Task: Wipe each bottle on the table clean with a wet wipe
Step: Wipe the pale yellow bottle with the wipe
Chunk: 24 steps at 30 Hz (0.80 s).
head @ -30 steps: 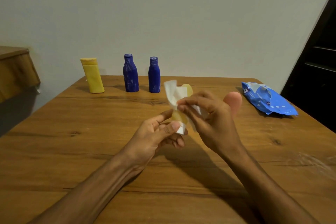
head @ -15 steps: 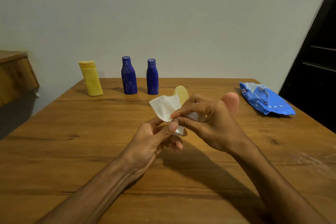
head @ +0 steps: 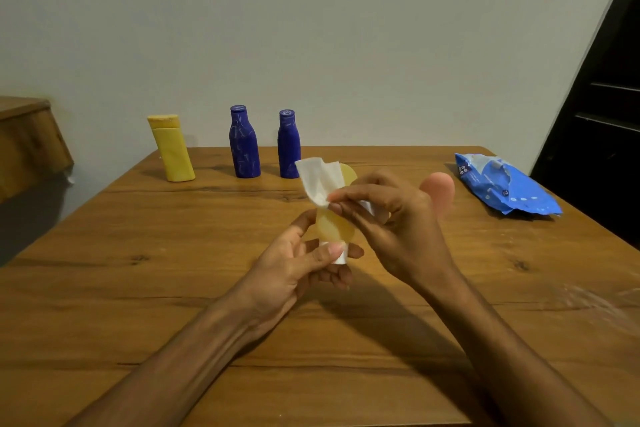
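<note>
L hand (head: 298, 267) gripped the small yellow bottle (head: 334, 227) by its white cap end, fingers curled, above the desk (head: 138, 288), while R hand (head: 391, 225) pinched the wet wipe (head: 318, 178) against its top.

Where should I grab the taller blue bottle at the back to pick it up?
The taller blue bottle stands upright and tapers under its cap, so I would grip that narrow upper part, reaching in from the near side. The shorter blue bottle stands close beside it, and the gap between them looks wider up there than at the base.
</note>
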Available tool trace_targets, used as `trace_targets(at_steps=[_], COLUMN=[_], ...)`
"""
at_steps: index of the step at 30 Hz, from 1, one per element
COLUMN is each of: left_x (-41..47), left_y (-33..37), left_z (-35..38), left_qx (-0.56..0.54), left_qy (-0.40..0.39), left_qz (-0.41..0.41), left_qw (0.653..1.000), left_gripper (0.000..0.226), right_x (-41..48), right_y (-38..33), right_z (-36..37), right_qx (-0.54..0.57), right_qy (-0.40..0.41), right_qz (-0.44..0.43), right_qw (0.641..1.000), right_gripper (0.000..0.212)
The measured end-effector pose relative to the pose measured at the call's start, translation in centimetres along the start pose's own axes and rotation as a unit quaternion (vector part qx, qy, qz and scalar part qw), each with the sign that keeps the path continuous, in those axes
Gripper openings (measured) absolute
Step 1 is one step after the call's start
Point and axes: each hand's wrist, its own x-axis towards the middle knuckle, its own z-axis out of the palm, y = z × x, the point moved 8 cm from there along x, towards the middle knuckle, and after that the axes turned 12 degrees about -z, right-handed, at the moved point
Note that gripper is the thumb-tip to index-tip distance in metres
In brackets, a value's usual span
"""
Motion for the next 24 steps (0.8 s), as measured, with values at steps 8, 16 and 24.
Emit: trace_targets(at_steps=[8, 16, 24], left_x=[-0.2, 0.1, -0.1], left_y=[0.2, -0.3, -0.1], left_z=[-0.9, -0.7, -0.4], left_qx=[0.049, 0.147, 0.144], left_qy=[0.077, 0.095, 0.069], left_qz=[0.034, 0.036, 0.036], left_qw=[0.995, 0.984, 0.986], left_gripper=[0.045, 0.044, 0.044], right_x=[-0.3, -0.3, -0.1], right_y=[-0.6, -0.3, -0.3], right_z=[1.8, 0.1, -1.0], right_qx=[-0.018, -0.056, -0.112], right_qy=[-0.106, 0.001, 0.040], right_qz=[-0.014, -0.033, -0.032], right_qw=[0.994, 0.998, 0.992], right_gripper=[0.018, 0.020, 0.016])
